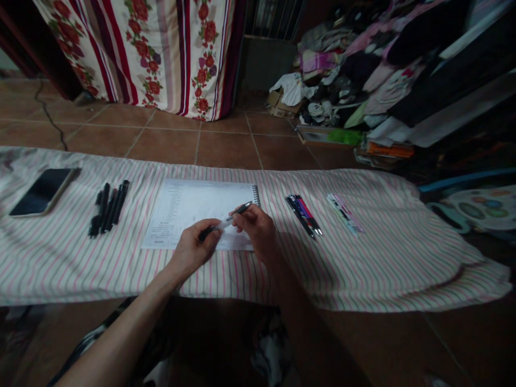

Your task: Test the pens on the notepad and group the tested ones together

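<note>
Both of my hands hold one pen [226,221] with a clear barrel and dark ends, slanted up to the right. My left hand [198,240] is closed on its lower dark end. With fingertips pinched, my right hand [258,228] grips it near the upper dark end. Beneath them lies a spiral notebook [193,196], its white page showing faint print or pencil marks. To the right rest a group of dark pens [302,215], some with purple and red, and a few pale pens [344,214]. Several black pens or markers [108,207] lie left of the notebook.
A phone [40,192] lies at the far left of the striped cloth [382,258] covering the low table. Behind stand a floral curtain [161,54] and piled clothes [342,70]. A blue-edged chair [479,207] is at the right. A cable [51,118] crosses the tiled floor.
</note>
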Demonstrator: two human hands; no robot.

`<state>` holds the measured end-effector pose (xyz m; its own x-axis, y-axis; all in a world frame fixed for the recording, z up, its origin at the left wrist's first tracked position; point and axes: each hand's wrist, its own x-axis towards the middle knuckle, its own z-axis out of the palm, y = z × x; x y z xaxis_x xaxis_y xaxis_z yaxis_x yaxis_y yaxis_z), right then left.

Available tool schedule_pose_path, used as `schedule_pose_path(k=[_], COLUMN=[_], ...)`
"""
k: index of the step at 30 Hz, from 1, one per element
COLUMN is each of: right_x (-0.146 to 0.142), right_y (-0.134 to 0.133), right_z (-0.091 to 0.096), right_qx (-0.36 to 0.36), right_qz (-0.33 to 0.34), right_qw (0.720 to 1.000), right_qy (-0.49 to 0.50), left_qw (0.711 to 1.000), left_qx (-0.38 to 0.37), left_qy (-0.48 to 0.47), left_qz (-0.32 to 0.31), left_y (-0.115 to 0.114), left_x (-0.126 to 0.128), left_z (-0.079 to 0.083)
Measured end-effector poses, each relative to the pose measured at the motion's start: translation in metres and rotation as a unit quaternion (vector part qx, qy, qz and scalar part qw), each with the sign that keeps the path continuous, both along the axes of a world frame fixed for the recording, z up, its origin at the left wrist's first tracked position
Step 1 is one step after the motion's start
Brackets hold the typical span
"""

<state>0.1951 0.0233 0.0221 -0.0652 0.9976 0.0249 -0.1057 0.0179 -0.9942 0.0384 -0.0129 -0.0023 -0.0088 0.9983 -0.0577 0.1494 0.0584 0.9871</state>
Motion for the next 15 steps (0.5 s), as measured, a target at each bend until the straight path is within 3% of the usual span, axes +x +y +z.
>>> schedule_pose_path(k=[8,15], right_x=[-0.0022,-0.003], right_y=[-0.0029,-0.0047], right_z=[0.0002,-0.0014], right_qx=[-0.005,-0.003], right_qz=[-0.022,-0.022], right_qw=[1.0,1.0], right_qy=[-0.008,-0.016], left_qw=[1.0,0.998], left_qx=[-0.002,0.034], left_qy=[-0.021,0.047], left_qz=[0.002,-0.015], left_y=[-0.0019,-0.0007], left_x=[0.0035,0.0023], left_z=[0.0011,0.0067])
